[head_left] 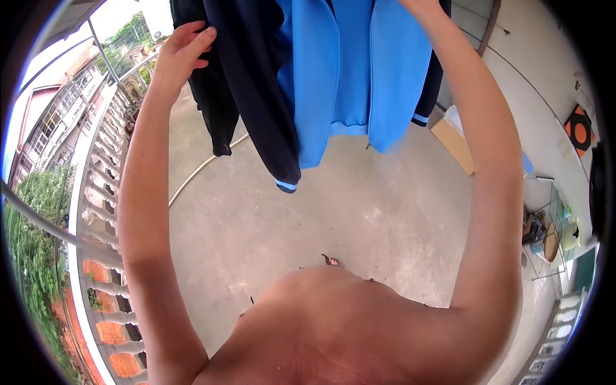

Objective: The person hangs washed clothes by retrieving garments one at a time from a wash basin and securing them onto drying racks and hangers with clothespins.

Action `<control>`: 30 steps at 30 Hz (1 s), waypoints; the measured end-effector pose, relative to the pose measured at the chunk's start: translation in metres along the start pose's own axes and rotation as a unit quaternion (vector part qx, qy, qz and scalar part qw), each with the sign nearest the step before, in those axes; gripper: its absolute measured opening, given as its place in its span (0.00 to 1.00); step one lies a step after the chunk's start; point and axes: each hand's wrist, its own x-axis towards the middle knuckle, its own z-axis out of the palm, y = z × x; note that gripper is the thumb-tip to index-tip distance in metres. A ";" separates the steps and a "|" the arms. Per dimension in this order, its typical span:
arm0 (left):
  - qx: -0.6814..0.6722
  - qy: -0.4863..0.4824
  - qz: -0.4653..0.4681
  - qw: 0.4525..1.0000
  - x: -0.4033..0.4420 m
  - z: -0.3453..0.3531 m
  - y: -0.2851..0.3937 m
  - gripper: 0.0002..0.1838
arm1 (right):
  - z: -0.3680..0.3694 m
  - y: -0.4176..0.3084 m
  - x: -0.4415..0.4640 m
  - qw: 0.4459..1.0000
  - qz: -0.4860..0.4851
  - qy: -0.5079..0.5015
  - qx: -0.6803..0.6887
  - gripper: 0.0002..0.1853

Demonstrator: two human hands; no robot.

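A blue jacket (398, 77) with dark navy sleeves hangs at the top centre, its front parted and its upper part cut off by the frame. Left of it hangs a black garment (215, 96). My left hand (184, 56) is raised beside the black garment, fingers apart and nothing visible in them. My right arm reaches up to the jacket's upper right. Only the base of my right hand (420, 5) shows at the top edge, and its fingers are hidden.
A white balustrade (102, 212) runs down the left side, with greenery and buildings beyond. A pale hose (199, 172) lies on the concrete floor (314, 224). Cardboard (453, 142) leans at the right, near a wire rack (548, 237) holding items.
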 end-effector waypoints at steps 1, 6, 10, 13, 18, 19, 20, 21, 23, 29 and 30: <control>-0.031 -0.032 -0.014 0.999 -0.013 0.009 -0.008 0.34 | -0.016 -0.007 -0.036 0.999 0.033 -0.027 -0.018 0.13; 0.034 0.023 0.037 0.998 -0.083 0.051 -0.056 0.24 | -0.076 0.020 -0.189 0.946 0.228 -0.131 -0.190 0.22; -0.062 -0.007 -0.036 0.997 -0.160 0.094 -0.093 0.13 | -0.123 0.055 -0.294 0.853 0.422 -0.187 -0.243 0.28; -0.026 -0.034 -0.067 0.997 -0.182 0.134 -0.103 0.17 | -0.143 0.070 -0.313 0.818 0.486 -0.168 -0.257 0.35; -0.004 -0.033 -0.188 0.982 -0.172 0.166 -0.102 0.27 | -0.139 0.088 -0.312 0.823 0.509 -0.207 -0.142 0.51; 0.037 -0.013 -0.183 0.982 -0.167 0.171 -0.108 0.30 | -0.134 0.080 -0.315 0.823 0.510 -0.218 -0.125 0.52; 0.078 0.006 -0.178 0.981 -0.162 0.175 -0.114 0.33 | -0.127 0.075 -0.318 0.843 0.459 -0.250 -0.124 0.52; 0.037 0.011 -0.251 0.967 -0.155 0.175 -0.088 0.39 | -0.123 0.060 -0.314 0.821 0.494 -0.266 -0.102 0.51; 0.094 0.011 -0.242 0.966 -0.140 0.177 -0.100 0.40 | -0.110 0.053 -0.323 0.810 0.514 -0.277 -0.057 0.34; 0.197 0.025 -0.185 0.962 -0.111 0.187 -0.100 0.40 | -0.085 0.025 -0.368 0.827 0.465 -0.272 -0.162 0.12; 0.184 0.028 -0.189 0.964 -0.108 0.189 -0.094 0.38 | -0.083 0.021 -0.376 0.839 0.451 -0.252 -0.171 0.11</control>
